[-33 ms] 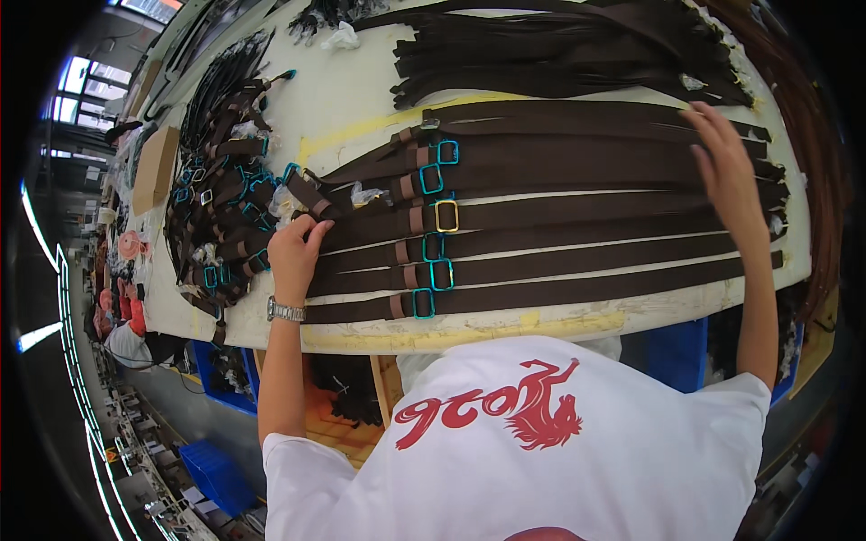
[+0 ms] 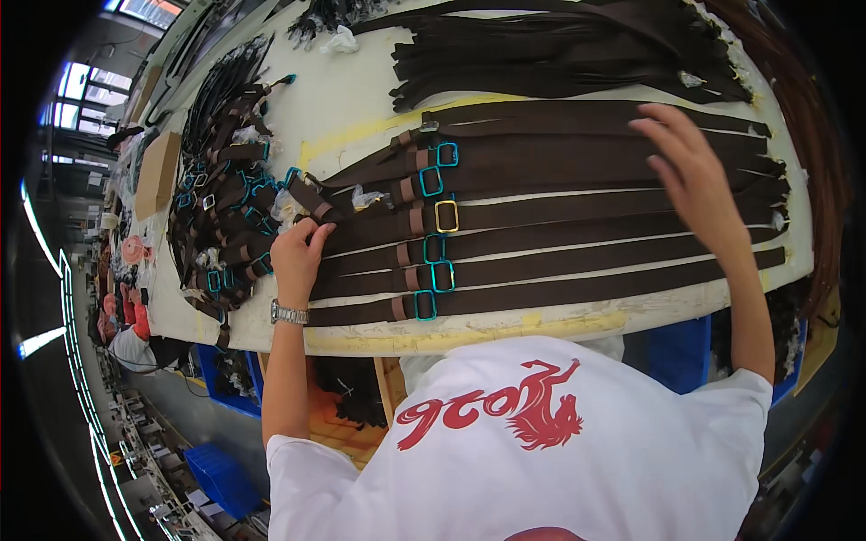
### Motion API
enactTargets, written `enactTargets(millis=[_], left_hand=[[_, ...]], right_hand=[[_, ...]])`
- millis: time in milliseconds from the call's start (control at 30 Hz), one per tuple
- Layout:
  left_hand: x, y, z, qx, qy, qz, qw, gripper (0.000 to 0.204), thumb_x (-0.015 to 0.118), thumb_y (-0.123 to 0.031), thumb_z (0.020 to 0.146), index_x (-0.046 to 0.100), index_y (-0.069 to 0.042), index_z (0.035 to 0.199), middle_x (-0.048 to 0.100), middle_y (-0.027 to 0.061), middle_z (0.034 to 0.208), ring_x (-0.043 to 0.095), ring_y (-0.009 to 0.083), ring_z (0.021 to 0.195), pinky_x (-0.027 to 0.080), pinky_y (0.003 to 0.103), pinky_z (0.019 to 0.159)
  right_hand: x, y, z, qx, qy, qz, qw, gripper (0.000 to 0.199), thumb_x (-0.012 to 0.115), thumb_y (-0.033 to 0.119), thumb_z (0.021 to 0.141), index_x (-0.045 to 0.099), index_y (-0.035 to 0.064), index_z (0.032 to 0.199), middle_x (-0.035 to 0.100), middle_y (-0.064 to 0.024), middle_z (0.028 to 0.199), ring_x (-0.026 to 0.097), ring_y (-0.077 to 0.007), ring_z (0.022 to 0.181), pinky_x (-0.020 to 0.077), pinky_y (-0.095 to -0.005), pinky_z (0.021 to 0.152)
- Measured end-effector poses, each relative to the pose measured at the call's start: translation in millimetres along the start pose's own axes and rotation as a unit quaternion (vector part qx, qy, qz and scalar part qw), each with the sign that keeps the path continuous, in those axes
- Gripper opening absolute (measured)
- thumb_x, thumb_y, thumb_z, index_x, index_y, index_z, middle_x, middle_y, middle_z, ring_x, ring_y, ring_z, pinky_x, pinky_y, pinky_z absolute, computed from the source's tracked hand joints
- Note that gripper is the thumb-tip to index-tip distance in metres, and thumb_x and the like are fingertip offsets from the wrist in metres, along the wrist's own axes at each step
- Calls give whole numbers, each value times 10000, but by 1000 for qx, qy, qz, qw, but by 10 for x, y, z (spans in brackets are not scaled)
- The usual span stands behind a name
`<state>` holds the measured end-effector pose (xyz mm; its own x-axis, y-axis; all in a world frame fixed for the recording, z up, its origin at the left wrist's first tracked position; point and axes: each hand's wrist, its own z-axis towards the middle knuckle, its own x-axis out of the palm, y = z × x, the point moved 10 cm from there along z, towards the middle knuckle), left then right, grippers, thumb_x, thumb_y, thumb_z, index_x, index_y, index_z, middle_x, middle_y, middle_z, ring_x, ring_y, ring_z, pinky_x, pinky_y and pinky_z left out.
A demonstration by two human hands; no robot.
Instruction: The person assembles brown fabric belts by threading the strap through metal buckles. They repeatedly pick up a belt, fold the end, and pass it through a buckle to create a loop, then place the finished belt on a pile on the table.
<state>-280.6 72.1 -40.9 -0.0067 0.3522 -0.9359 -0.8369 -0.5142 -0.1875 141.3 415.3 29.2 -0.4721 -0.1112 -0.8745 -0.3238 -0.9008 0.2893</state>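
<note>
Several dark brown straps lie side by side across a white table. Each carries a teal rectangular buckle; one buckle is yellow. My left hand, with a wristwatch, rests at the straps' left ends, its fingers curled on the end of one strap. My right hand is spread with fingers apart over the right part of the upper straps, holding nothing. Whether its palm touches them I cannot tell.
A tangled heap of brown straps with teal buckles lies at the table's left. A bundle of plain dark straps lies at the far side. A cardboard box sits far left. Blue bins stand under the table's near edge.
</note>
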Motion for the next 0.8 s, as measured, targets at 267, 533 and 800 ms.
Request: enactTargets(millis=[267, 533, 800], left_hand=[[-291, -694, 222, 127, -12, 30, 991, 177, 807, -118, 914, 704, -67, 1049, 724, 121, 1055, 690, 337, 985, 540, 462, 841], [-83, -904, 308, 215, 35, -61, 974, 233, 827, -80, 860, 716, -50, 1062, 729, 107, 1214, 635, 375, 1227, 491, 487, 1051], [-342, -743, 333, 167, -25, -130, 977, 80, 764, -92, 973, 726, -23, 989, 775, 108, 1125, 702, 294, 1090, 530, 426, 981]], right_hand=[[1691, 1796, 270, -332, 57, 93, 937, 619, 722, 21, 873, 615, 148, 1469, 532, -163, 1482, 482, -360, 1440, 401, -558, 1216], [1738, 1669, 445, -291, 12, 152, 945, 630, 710, -33, 824, 685, 156, 1424, 568, -118, 1434, 530, -336, 1377, 414, -527, 1201], [1686, 1733, 449, -266, 18, 135, 954, 628, 766, -11, 852, 660, 153, 1448, 566, -131, 1464, 536, -351, 1386, 422, -529, 1196]])
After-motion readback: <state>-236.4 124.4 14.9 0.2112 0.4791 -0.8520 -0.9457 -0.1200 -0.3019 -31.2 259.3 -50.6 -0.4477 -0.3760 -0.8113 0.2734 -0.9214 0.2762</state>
